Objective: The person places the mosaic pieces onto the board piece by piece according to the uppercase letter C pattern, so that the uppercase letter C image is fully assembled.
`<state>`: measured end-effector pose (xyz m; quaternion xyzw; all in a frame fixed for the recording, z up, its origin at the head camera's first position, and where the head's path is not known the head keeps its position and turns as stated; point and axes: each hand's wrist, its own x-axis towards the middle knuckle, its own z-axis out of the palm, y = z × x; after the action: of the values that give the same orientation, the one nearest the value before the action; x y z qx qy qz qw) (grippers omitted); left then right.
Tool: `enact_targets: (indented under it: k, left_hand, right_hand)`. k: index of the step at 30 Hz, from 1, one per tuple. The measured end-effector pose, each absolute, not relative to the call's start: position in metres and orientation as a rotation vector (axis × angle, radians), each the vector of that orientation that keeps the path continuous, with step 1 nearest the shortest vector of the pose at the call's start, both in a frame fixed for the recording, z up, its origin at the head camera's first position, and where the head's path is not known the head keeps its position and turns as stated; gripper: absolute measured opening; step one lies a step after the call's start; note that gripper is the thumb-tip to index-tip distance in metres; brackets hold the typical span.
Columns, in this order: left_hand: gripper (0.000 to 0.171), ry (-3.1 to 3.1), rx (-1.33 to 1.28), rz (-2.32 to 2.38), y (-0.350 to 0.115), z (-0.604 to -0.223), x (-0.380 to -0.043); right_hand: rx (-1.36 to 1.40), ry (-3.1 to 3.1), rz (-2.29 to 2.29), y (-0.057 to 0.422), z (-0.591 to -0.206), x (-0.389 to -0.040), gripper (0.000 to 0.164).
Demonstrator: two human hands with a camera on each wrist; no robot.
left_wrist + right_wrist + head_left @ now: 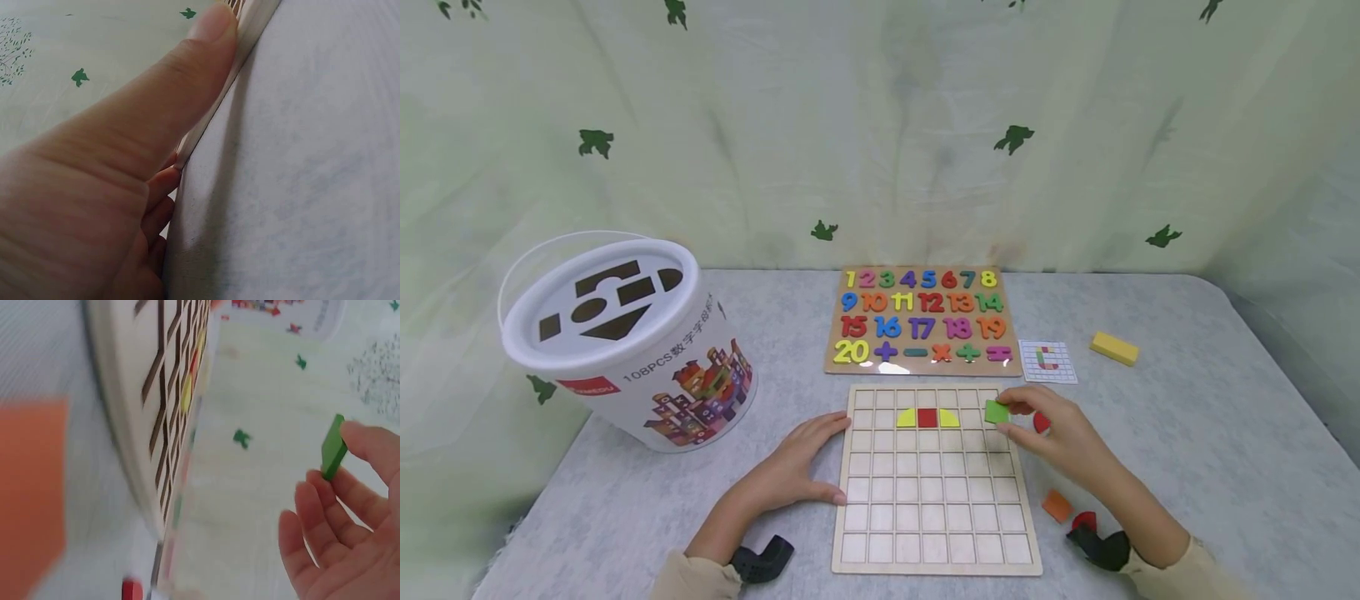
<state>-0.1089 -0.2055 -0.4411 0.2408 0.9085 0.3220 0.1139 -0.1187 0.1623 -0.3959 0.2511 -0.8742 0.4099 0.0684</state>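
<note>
Right hand pinching a green tile, left hand spread along a wooden grid board.
From where I stand, the tile is held between right thumb and fingertips, raised over the board's upper right cells. The left thumb and fingers are parted wide, touching the board's left edge and gripping nothing. In the second row, a red square lies between two yellow curved pieces; right of the board lie an orange square and two red pieces.

grid board, bucket on table
</note>
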Motion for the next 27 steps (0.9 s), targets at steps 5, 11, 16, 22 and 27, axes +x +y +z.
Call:
enact_targets:
  k: [5,11,16,22,27]
  left_hand:
    - [0.101,2.67,0.719,0.931,-0.206,-0.442,-0.11]
    - [0.101,2.668,0.718,0.936,-0.206,-0.442,-0.111]
    - [0.101,2.669,0.717,0.942,-0.205,-0.443,-0.111]
    - [0.102,2.679,0.732,0.962,-0.205,-0.445,-0.111]
    - [0.102,2.687,0.735,0.962,-0.206,-0.446,-0.111]
  right_hand:
    - [0.847,-2.539,1.308,0.13,-0.399,-0.124,0.028]
    - [0.915,-2.575,1.38,0.103,-0.408,-0.133,0.026]
    - [0.967,-2.667,1.437,0.092,-0.419,-0.142,0.025]
    - [1.019,-2.833,1.408,0.087,-0.43,-0.145,0.026]
    - [1.084,-2.882,1.232,0.084,-0.433,-0.146,0.025]
